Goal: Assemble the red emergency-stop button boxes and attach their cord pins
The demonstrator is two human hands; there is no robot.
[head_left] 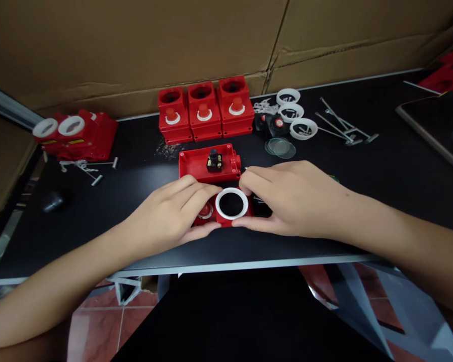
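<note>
A white ring lies on a red housing cover near the table's front edge, around a dark round opening. My left hand is closed on the cover's left part, with thumb and fingertips by the ring; a red button shows beside its fingers. From the other side my right hand pinches the ring between thumb and bent fingers. Just behind stands an open red box holding a black switch block. Parts of the cover are hidden under both hands.
Three red housings stand along the cardboard wall. Further right are white rings with screws inside, glass discs and metal T-shaped rods. More red housings stand left, behind a black computer mouse.
</note>
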